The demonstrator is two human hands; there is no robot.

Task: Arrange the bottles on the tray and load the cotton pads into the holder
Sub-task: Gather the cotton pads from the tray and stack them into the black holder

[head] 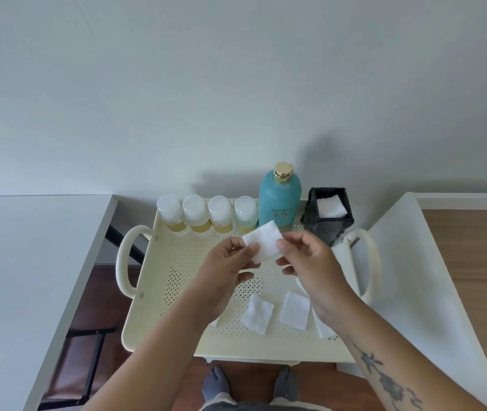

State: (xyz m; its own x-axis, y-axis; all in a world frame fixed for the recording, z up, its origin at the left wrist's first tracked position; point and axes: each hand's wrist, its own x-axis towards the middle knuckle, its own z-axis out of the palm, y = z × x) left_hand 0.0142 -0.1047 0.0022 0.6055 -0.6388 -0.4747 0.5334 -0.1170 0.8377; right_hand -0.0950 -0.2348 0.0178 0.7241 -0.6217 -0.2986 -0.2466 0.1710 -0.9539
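A cream perforated tray [177,280] holds several small clear bottles [197,215] with yellowish liquid in a row along its back edge. A tall teal bottle [279,200] with a gold cap stands right of them. A black square holder [328,215] at the back right corner has a white pad inside. My left hand [224,271] and my right hand [310,259] together pinch one white cotton pad [264,241] above the tray's middle. More cotton pads [294,311] lie on the tray's front part, some partly hidden by my right forearm.
The tray has a looped handle [125,259] on each side. A white table [28,262] stands to the left and a white surface [414,277] to the right. Wooden floor and my socked feet [215,384] show below the tray.
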